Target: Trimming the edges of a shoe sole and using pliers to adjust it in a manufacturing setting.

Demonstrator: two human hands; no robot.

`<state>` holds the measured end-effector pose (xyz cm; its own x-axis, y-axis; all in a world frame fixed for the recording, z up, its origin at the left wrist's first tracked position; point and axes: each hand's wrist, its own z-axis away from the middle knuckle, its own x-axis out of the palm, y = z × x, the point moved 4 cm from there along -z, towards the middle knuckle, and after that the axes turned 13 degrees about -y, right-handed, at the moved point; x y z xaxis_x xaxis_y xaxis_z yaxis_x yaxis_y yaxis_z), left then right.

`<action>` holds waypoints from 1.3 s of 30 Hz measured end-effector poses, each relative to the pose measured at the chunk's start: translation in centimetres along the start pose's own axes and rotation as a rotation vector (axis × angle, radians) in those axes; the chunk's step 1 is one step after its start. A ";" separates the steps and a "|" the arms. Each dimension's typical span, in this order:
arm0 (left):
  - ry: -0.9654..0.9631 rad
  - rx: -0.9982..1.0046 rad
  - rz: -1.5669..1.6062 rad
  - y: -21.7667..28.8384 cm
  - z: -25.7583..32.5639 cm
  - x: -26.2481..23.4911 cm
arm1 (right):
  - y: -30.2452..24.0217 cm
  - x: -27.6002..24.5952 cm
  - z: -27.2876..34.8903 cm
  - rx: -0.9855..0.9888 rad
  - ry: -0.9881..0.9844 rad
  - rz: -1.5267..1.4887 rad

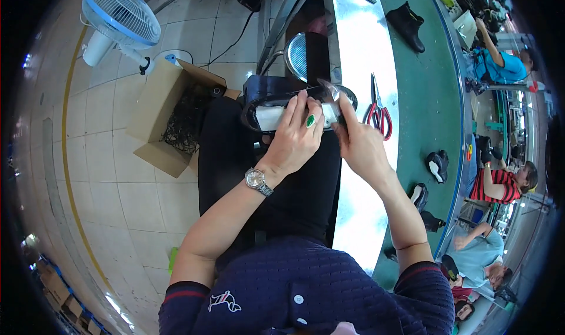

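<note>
A black shoe (pixel 265 94) with white paper stuffing (pixel 272 116) rests on my lap. My left hand (pixel 296 136), wearing a green ring and a wristwatch, grips the shoe's opening over the white stuffing. My right hand (pixel 356 144) pinches the shoe's edge on the right side, next to a thin clear strip (pixel 327 90) sticking up from it. Both hands are close together, touching the shoe.
Red-handled scissors (pixel 379 108) lie on the shiny metal bench edge (pixel 365 47). A green conveyor belt (pixel 426 100) carries black shoes (pixel 407 22). An open cardboard box (pixel 170 114) and a white fan (pixel 120 17) stand on the tiled floor at left. Other people sit at right.
</note>
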<state>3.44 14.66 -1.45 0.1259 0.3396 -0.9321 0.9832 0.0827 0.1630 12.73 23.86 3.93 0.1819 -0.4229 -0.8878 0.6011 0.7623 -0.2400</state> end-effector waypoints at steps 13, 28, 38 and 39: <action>-0.169 -0.195 0.658 -6.1 -0.4 -3.2 | -0.4 -0.8 0.4 0.038 -0.230 -0.346; -0.258 -0.074 0.359 -4.4 1.3 -3.2 | -2.6 1.6 2.0 -0.050 -0.412 -0.607; -0.199 0.065 -0.076 -3.3 2.0 -2.2 | -2.3 -1.1 -0.3 0.011 -0.014 0.101; -0.197 0.069 -0.072 -3.1 2.1 -2.1 | -2.2 0.2 -0.3 -0.058 -0.039 0.039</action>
<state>0.37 11.70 -0.70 0.0718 0.1451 -0.9868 0.9964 0.0335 0.0774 11.17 22.24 4.11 0.2347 -0.4101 -0.8813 0.5469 0.8053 -0.2291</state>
